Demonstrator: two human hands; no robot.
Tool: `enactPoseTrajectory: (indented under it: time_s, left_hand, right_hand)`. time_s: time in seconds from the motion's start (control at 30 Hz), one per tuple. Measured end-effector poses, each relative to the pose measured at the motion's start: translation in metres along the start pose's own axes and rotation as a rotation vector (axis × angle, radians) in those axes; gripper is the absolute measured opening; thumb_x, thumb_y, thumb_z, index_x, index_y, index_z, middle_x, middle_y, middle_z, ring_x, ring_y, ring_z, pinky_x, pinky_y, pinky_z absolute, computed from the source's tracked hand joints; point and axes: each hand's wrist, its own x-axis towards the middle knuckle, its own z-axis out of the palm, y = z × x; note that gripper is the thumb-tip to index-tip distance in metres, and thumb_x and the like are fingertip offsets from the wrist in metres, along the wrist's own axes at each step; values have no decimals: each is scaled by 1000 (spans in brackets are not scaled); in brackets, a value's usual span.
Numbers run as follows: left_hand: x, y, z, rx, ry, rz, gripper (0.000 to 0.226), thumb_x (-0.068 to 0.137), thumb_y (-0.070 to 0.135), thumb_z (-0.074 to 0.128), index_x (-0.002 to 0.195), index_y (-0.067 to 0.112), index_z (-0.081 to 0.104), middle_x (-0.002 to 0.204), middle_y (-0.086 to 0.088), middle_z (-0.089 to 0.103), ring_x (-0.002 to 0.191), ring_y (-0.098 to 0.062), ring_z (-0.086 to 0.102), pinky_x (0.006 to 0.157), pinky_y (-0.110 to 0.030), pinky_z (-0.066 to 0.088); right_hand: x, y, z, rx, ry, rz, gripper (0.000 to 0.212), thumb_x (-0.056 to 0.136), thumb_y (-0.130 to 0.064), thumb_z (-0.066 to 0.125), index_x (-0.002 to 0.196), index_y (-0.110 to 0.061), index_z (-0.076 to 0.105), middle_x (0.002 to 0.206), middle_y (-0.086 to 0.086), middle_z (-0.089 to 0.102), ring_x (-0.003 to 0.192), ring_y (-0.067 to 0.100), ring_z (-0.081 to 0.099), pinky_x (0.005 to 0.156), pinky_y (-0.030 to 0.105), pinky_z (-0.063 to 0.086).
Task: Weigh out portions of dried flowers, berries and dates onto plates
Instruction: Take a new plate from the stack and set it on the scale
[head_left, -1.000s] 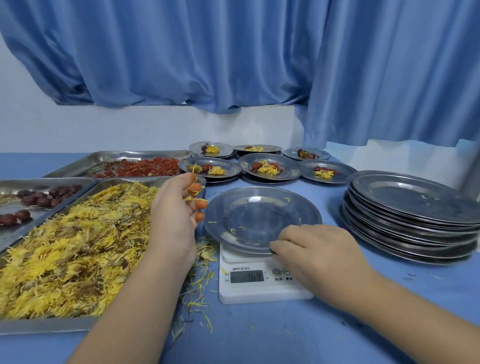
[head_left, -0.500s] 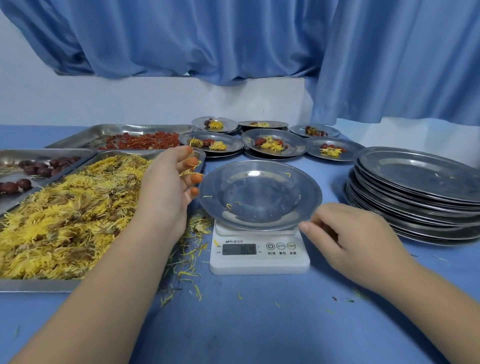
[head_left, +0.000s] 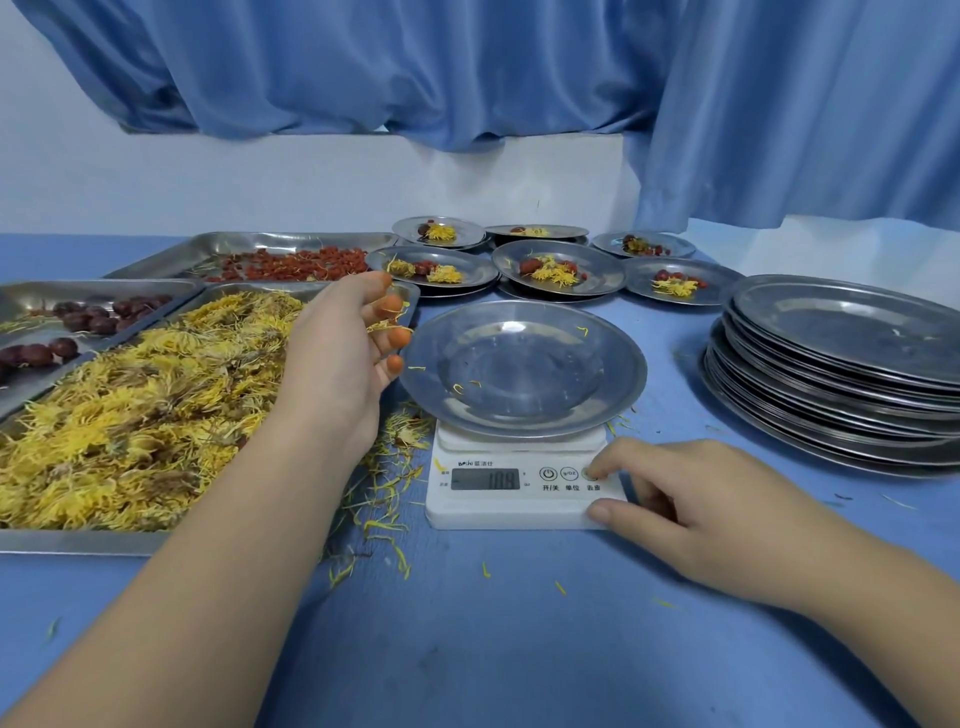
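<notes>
A steel plate (head_left: 522, 364) with a few stray petals sits on a white digital scale (head_left: 519, 483). My right hand (head_left: 691, 514) is at the scale's front right corner, index fingertip on the rightmost button, thumb against the corner. My left hand (head_left: 343, 358) hovers just left of the plate, its curled fingers pinching a small tuft of yellow dried flowers (head_left: 387, 325). Beneath that hand lies a large tray (head_left: 78, 540) heaped with yellow dried flowers. Behind it are a tray of red berries (head_left: 291, 262) and a tray of dark dates (head_left: 78, 317).
A tall stack of steel plates (head_left: 841, 364) stands at the right. Several filled plates (head_left: 558, 267) sit behind the scale near the wall. Loose petals (head_left: 384, 493) litter the blue table between tray and scale. Blue curtains hang behind.
My right hand moved from the plate's rim down to the scale's buttons. The left hand stays beside the plate with its pinch of flowers. The display reading changed.
</notes>
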Motion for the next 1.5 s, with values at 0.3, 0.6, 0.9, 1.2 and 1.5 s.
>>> enactPoseTrajectory:
  time_s: [0.3, 0.6, 0.9, 1.2, 1.5]
  left_hand:
    - [0, -2, 1, 52, -13, 10, 15, 89, 24, 56, 101, 20, 64, 73, 9, 63, 53, -9, 51, 54, -25, 38]
    - [-9, -3, 8, 383, -84, 221, 16, 90, 16, 53, 91, 27, 65, 79, 6, 62, 63, -10, 53, 59, -23, 42]
    - [-19, -11, 13, 580, -211, 351, 17, 92, 12, 56, 96, 28, 63, 90, 6, 64, 70, 7, 55, 59, -3, 42]
    - [-17, -7, 0, 836, -197, 428, 21, 90, 17, 57, 100, 36, 57, 103, 7, 56, 85, 1, 54, 67, -7, 39]
    - [46, 91, -73, 1423, -124, 497, 12, 94, 28, 53, 104, 32, 59, 103, 11, 62, 81, -5, 60, 64, -23, 48]
  right_hand:
    - [4, -16, 0, -21, -16, 87, 54, 71, -77, 34, 93, -29, 46, 76, -34, 50, 55, 9, 45, 54, 29, 43]
    - [4, 0, -2, 87, 236, 235, 53, 67, -78, 25, 71, -27, 41, 54, -8, 54, 51, 10, 47, 51, 33, 41]
    - [9, 12, 8, 32, 212, 209, 52, 66, -83, 15, 81, -38, 38, 69, -14, 60, 57, 6, 51, 51, 26, 36]
    - [6, -9, -6, -191, 553, -40, 43, 92, -45, 40, 56, -25, 26, 42, -12, 22, 37, 12, 25, 38, 24, 20]
    - [54, -28, -21, -119, 695, -116, 37, 85, -36, 42, 56, -23, 23, 44, -9, 20, 37, 12, 25, 37, 21, 26]
